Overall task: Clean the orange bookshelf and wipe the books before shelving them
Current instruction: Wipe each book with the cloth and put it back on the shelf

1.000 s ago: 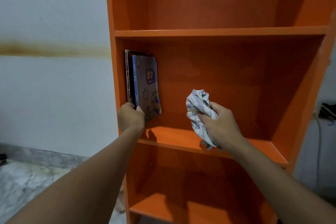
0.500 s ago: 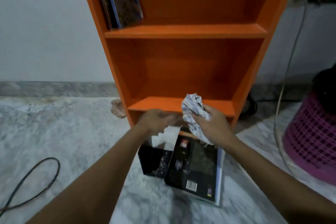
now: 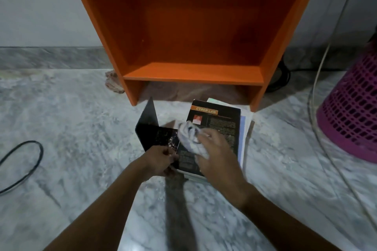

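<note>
Black cable loop (image 3: 24, 161) at far left edge, lying on marble floor (image 3: 81, 128). Wide stretch of floor between loop and black folder (image 3: 150, 126), which stands open on its edge. Orange bookshelf (image 3: 193, 75) against wall, its bottom shelf's front edge just beyond books. Left hand (image 3: 161, 161) curls round near-left corner of black book (image 3: 224, 122), top of floor stack. Right hand (image 3: 216, 153) grips bunched cloth (image 3: 190, 138) over book's cover. Stack's right edge well apart from white cable (image 3: 318, 79) and pink basket (image 3: 355, 112), floor between.
</note>
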Available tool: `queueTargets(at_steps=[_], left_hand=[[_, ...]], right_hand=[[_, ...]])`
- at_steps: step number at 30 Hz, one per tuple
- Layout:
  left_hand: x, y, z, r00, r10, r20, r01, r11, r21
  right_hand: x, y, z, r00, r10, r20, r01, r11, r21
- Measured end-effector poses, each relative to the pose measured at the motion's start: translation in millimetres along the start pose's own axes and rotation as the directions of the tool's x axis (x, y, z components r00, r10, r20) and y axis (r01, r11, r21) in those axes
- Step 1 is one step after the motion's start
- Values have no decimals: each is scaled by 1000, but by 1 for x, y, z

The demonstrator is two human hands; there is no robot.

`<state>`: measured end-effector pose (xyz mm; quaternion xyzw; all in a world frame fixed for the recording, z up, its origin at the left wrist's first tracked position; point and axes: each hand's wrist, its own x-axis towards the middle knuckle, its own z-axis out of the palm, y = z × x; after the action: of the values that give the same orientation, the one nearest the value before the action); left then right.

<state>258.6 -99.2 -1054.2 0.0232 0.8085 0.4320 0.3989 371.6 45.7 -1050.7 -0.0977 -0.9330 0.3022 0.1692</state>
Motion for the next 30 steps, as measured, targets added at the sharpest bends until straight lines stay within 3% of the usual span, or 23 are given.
queueTargets(at_steps=[2,4,8,11,14,18,20,22,25,27,30], left_hand=[[1,-1,-4,998,-9,65,10,1000,-18],[2,-2,-5,995,5,97,-3,1000,-19],[3,-2,-9,983,42,178,-35,998,-44],[3,0,-11,978,44,205,-36,998,-43],[5,1,-10,985,2,175,-8,1000,29],[10,5,-13,987,-13,158,-5,994,112],[14,5,-13,987,-21,161,9,997,74],[17,3,-13,987,-29,159,26,999,21],[22,3,-12,988,-34,150,34,999,1],[24,3,-12,990,-33,136,29,999,30],[24,4,-12,988,-30,149,23,999,44]], right_hand=[[-6,-7,28,985,-135,107,149,980,-131],[-6,-2,43,978,-174,112,193,962,-195],[24,35,29,991,74,-114,-92,983,-156],[54,90,-5,913,311,-263,-355,924,-140],[69,120,-37,824,439,-358,-487,872,-53],[69,87,-34,855,305,-420,-342,939,-15],[61,51,-12,938,202,-281,-220,975,-34],[51,21,17,999,18,-45,-21,997,-73],[46,12,42,968,-225,112,240,960,-142],[64,29,40,986,-154,65,161,978,-131],[102,76,24,984,129,-122,-148,975,-165]])
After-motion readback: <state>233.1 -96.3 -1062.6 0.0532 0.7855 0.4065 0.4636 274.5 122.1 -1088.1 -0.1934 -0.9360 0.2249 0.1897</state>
